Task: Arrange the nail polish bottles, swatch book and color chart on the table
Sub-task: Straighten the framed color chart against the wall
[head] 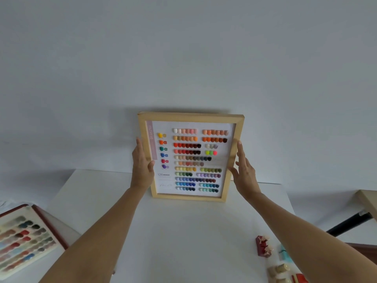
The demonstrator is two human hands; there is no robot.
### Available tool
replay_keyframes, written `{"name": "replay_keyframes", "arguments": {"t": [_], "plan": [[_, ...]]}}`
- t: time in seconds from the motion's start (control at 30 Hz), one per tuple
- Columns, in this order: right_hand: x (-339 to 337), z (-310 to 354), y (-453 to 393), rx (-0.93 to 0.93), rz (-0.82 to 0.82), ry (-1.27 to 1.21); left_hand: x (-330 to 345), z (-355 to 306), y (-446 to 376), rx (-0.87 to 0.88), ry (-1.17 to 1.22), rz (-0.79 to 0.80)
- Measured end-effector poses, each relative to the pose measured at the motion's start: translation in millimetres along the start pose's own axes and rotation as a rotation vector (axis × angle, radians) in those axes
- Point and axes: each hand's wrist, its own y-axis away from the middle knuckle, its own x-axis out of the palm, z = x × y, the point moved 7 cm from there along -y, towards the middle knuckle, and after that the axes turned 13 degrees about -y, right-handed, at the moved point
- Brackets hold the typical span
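The color chart (190, 117), a wooden frame with rows of painted nail tips, stands upright at the back of the white table (183, 231), against the wall. My left hand (141, 163) grips its left edge, thumb on the front. My right hand (243, 169) rests against its right edge with fingers spread. The swatch book (24, 237) lies open at the near left. Nail polish bottles lie at the near right: a dark red one (263, 246), a turquoise one (284, 253) and beige ones (280, 271).
A white wall rises right behind the table. At the far right a second wooden tabletop (367, 201) with a black leg (348, 222) stands beside the table. A red item (299, 278) lies at the bottom edge near the beige bottles.
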Motion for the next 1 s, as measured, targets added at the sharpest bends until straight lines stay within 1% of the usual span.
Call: {"name": "replay_keyframes", "arguments": {"t": [0.4, 0.53, 0.67, 0.8, 1.0], "plan": [[-18, 18, 19, 0.035, -0.029, 0.017, -19, -18, 19, 0.041, -0.019, 0.000], [-32, 25, 32, 0.036, -0.037, 0.029, -27, -29, 30, 0.064, -0.083, -0.083], [-60, 19, 52, 0.081, -0.080, 0.059, -21, -50, 48, 0.173, -0.122, -0.122], [-99, -4, 79, 0.143, -0.125, 0.109, 1, -77, 79, 0.295, -0.098, -0.075], [-154, -45, 119, 0.238, -0.104, 0.110, 40, -121, 136, 0.358, -0.068, 0.020]]}}
